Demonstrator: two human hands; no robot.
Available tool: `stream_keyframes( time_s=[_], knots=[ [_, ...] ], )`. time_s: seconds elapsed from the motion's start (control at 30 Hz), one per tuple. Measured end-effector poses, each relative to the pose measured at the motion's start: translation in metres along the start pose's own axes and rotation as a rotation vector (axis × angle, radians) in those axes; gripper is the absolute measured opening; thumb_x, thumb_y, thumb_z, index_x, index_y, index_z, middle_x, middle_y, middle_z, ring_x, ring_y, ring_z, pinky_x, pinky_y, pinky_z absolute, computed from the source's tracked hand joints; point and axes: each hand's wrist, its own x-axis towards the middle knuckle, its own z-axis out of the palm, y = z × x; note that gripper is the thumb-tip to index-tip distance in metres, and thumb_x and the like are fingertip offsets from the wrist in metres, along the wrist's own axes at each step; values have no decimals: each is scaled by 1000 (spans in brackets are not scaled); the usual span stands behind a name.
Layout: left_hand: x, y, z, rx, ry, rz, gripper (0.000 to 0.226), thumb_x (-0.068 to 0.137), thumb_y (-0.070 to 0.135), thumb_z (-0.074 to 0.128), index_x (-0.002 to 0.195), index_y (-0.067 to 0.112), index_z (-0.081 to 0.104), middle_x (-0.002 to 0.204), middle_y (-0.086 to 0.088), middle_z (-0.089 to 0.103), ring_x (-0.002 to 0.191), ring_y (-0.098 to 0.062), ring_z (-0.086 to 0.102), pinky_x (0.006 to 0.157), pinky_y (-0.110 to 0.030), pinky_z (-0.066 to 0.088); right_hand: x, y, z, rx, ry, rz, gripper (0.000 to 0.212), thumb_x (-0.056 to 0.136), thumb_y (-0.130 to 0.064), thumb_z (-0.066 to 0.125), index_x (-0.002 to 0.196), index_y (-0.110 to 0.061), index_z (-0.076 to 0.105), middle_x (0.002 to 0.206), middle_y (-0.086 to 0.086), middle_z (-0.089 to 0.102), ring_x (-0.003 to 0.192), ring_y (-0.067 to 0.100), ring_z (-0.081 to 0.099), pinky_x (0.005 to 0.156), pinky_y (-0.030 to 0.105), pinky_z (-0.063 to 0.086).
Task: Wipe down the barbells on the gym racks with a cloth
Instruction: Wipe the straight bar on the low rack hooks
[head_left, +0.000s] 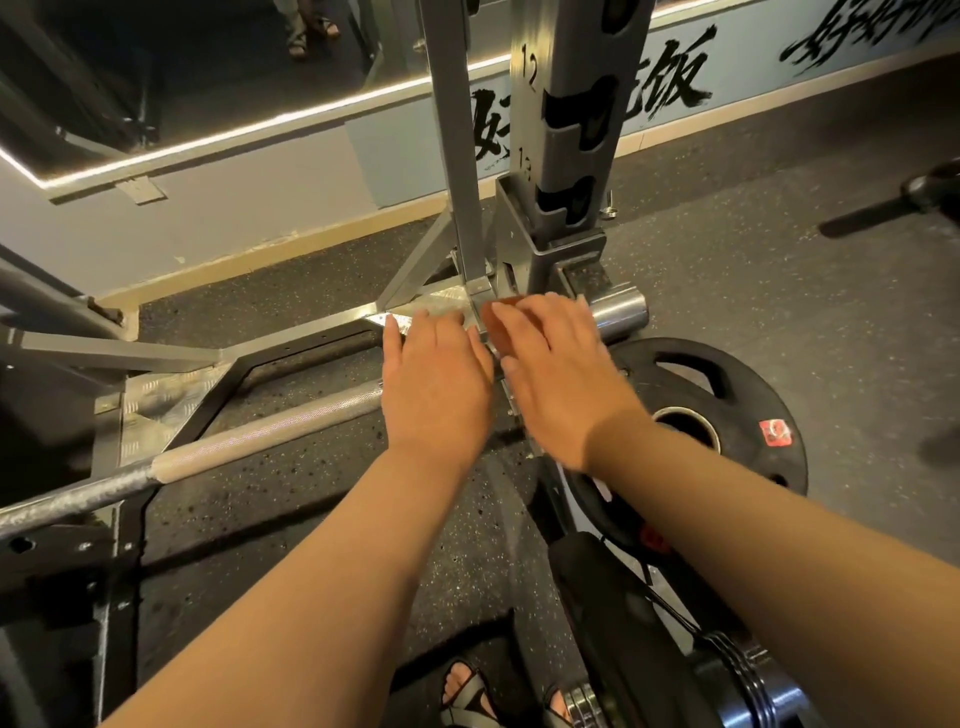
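The barbell (270, 431) lay low across the rack, running from the left edge of the view up to the foot of the numbered upright (576, 130), with its smooth chrome sleeve end (621, 312) poking out just past your right hand (550, 374). Both hands were open. Your left hand (436, 384) was spread flat over the shaft where the knurling ends, fingers straight, though I could not tell whether the palm actually touched steel. Your right hand, slightly blurred, was flat too, fingers stretched toward the sleeve. A reddish-brown patch (506, 312) showed just beyond its fingertips; it may have been the cloth, but it was too small and hidden to say.

The bar looked like solid steel, so you should have treated it as heavy and rigid: better wiped where it sat than lifted. The knurled section would drag at fabric and hold grime, while the chrome sleeve would be slick. Steadying on the knurl with your left while the right wiped seemed the sensible hold. A black weight plate (727, 395) lay on the floor just beside the sleeve.
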Motion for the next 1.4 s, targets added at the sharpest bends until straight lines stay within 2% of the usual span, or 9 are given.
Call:
stream_keyframes(
  time_s=[0.13, 0.27, 0.47, 0.67, 0.83, 0.93, 1.07, 1.23, 1.4],
  knots=[
    [-1, 0, 0, 0, 13, 10, 46, 105, 28, 26, 128, 9, 60, 130, -11, 63, 136, -27, 49, 127, -45, 11, -4, 45, -14, -35, 161, 129, 52, 106, -33, 36, 153, -12, 37, 149, 10, 42, 146, 30, 32, 127, 55, 15],
    [-1, 2, 1, -11, 31, 5, 44, 104, 26, 27, 124, 7, 62, 126, -13, 64, 131, -29, 52, 126, -46, 14, -3, 20, -6, 74, 165, 343, 53, 108, -28, 35, 159, -17, 25, 163, 8, 22, 156, 33, 5, 128, 52, 9],
    [-2, -1, 1, 22, 28, 41, 42, 106, 25, 31, 128, 6, 60, 128, -15, 64, 136, -30, 49, 126, -46, 14, -7, 31, -9, -64, 19, 19, 56, 107, -35, 37, 160, -20, 25, 160, 5, 30, 154, 26, 17, 127, 54, 15],
    [-5, -2, 4, -12, 42, 34, 43, 105, 25, 30, 127, 4, 60, 127, -16, 63, 136, -32, 48, 126, -46, 13, -4, 17, -6, 20, 190, 380, 55, 108, -27, 36, 159, -15, 23, 164, 12, 23, 156, 36, 7, 127, 51, 5],
    [-3, -3, 2, -8, 12, 36, 45, 105, 28, 27, 130, 6, 58, 132, -13, 61, 140, -28, 44, 127, -44, 10, -4, 2, -4, -37, -28, 23, 56, 109, -25, 36, 162, -19, 19, 164, 5, 21, 155, 28, 6, 129, 49, 4],
    [-3, -3, 2, -15, 19, 43, 41, 106, 26, 31, 129, 7, 59, 130, -14, 63, 139, -30, 46, 127, -45, 12, -6, 36, -15, 1, 176, 180, 51, 106, -23, 42, 155, -11, 33, 152, 12, 35, 142, 31, 31, 119, 58, 31],
    [-1, -2, 4, -25, 20, 25, 44, 105, 27, 28, 128, 6, 60, 126, -14, 64, 138, -30, 47, 126, -43, 11, -1, 28, -7, 110, 318, 395, 49, 106, -15, 40, 154, -7, 33, 157, 18, 31, 151, 39, 18, 124, 62, 18],
    [0, -6, 3, -1, -1, 42, 51, 103, 31, 21, 128, 8, 59, 127, -11, 63, 137, -26, 47, 126, -41, 10, 2, -8, 13, 56, 62, 53, 59, 105, -13, 42, 160, -17, 24, 162, 6, 21, 155, 29, 0, 128, 52, 0],
    [-2, -5, 1, 15, -3, 73, 47, 104, 30, 23, 125, 9, 60, 122, -9, 63, 127, -27, 54, 126, -44, 14, -11, 45, -8, -1, 141, -8, 50, 105, -18, 45, 151, -2, 38, 148, 16, 41, 142, 34, 34, 122, 57, 28]
  ],
)
